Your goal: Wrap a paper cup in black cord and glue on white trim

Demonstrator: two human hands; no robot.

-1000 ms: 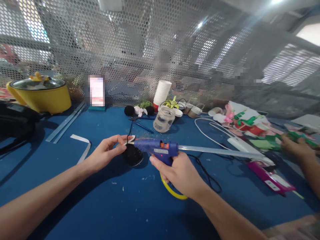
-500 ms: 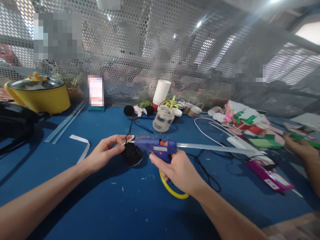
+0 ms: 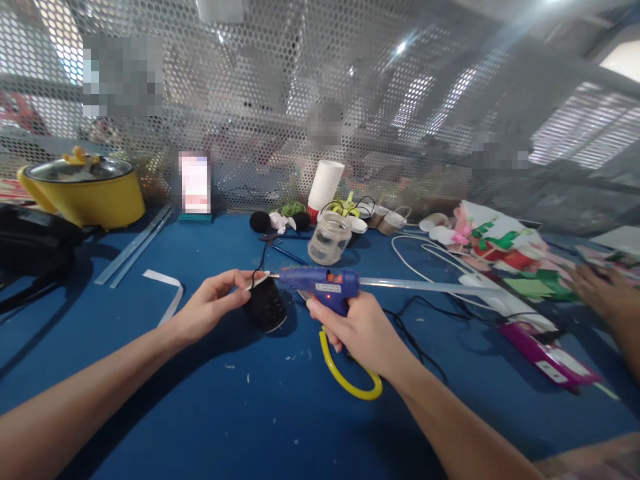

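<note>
My left hand (image 3: 227, 293) pinches the pale rim of a small black cup (image 3: 267, 307), which tilts with its opening toward the hand. A black cord rises beside my left fingertips at that rim. In my right hand (image 3: 363, 330) is a blue hot glue gun (image 3: 320, 281), its small red light on. The gun's nozzle is at the cup's rim; whether it touches, I cannot tell. A long clear glue stick (image 3: 425, 286) runs out of its back. Below my right hand shows a yellow scissor handle (image 3: 350, 387), partly hidden by the fingers.
A clear jar (image 3: 329, 239), stacked white paper cups (image 3: 326, 185) and black balls stand behind. At left are a yellow pot (image 3: 95, 200), a lit phone (image 3: 195, 183) and a white strip (image 3: 170, 287). Rightward lie a purple power strip (image 3: 545, 357), cables and another person's hand (image 3: 607, 300).
The glue gun's nozzle has drawn slightly right from the cup's rim, with my right hand. My left hand keeps the cup nearly in place. The other person's hand at right has shifted.
</note>
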